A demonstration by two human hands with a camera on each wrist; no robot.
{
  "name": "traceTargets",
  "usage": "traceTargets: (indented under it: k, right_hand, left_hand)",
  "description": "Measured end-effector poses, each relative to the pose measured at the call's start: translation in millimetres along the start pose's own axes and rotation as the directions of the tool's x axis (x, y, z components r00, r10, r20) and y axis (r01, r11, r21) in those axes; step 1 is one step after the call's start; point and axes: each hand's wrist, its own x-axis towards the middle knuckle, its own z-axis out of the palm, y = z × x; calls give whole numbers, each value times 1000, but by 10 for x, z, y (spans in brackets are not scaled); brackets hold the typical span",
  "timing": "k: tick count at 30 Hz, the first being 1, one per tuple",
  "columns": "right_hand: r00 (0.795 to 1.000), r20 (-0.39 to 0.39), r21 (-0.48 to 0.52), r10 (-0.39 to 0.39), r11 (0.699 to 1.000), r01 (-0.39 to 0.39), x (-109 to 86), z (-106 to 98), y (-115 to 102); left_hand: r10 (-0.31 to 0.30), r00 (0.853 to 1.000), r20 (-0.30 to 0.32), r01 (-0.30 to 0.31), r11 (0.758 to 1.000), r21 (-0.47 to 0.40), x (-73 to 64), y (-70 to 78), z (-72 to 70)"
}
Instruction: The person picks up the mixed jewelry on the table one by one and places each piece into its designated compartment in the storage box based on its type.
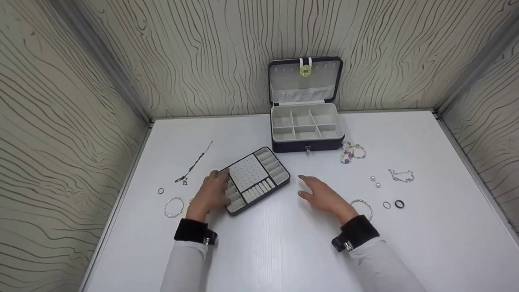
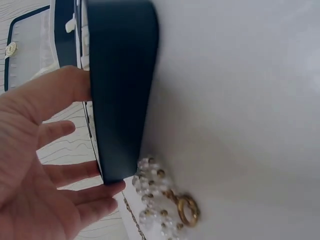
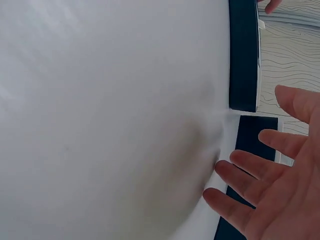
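Note:
My left hand (image 1: 211,192) grips the left end of a jewelry tray (image 1: 247,172), thumb at the near side and fingers at the far side. The tray has a dotted centre panel, ring slots and small compartments, and lies slanted in front of the box. In the left wrist view its dark side wall (image 2: 122,90) shows, with a clear-bead bracelet (image 2: 150,187) close by. To the right of the tray, my right hand (image 1: 324,196) holds nothing; its fingers are spread and relaxed, low over the table. A beaded bracelet (image 1: 367,203) lies partly hidden behind its wrist.
A jewelry box (image 1: 290,146) with raised lid (image 1: 284,79) and divided compartments stands at the back. Right of it lie colourful bracelets (image 1: 359,151), pearl earrings (image 1: 378,185), a chain bracelet (image 1: 401,175) and rings (image 1: 399,204). Leftward are a necklace (image 1: 196,162), ring (image 1: 161,190) and bracelet (image 1: 165,209).

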Motion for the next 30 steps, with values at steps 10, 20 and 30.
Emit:
traceTargets:
  k: [10,20,30]
  right_hand:
    - [998,-14,80,-69,994,70,58,41,33]
    - [996,-57,136,-69,988,76,45,60,8]
    - [999,-47,176,14,984,-5,-80,-23,-55]
  left_hand:
    - [-46,998,45,55,972,-228,31,116,24]
    - [-366,928,72,366,856,-365,-223,417,-9]
    - [-289,956,42,279,860,-427,-198,554,155]
